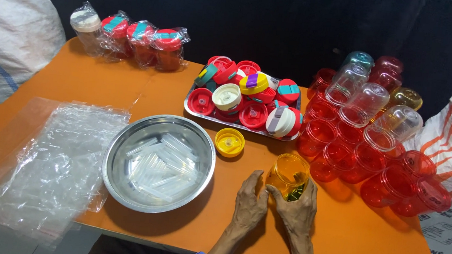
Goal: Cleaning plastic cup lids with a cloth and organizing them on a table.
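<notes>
Both hands on the yellow cup, near edge of the orange table (102, 83).

Largest first: the table carries a steel bowl (116, 157) of clear straws at near left, a tray (190, 105) of mixed lids far centre, stacked red and clear cups (371, 131) to the right. Your yellow cup (287, 172) stands upright near centre, just right of a loose yellow lid (229, 141). Your left hand (250, 204) rests fingers curled against its near-left wall; your right hand (298, 210) wraps the near-right side, holding it. Keep the cup flat on the table and grip low, so it does not tip toward the red stack.
</notes>
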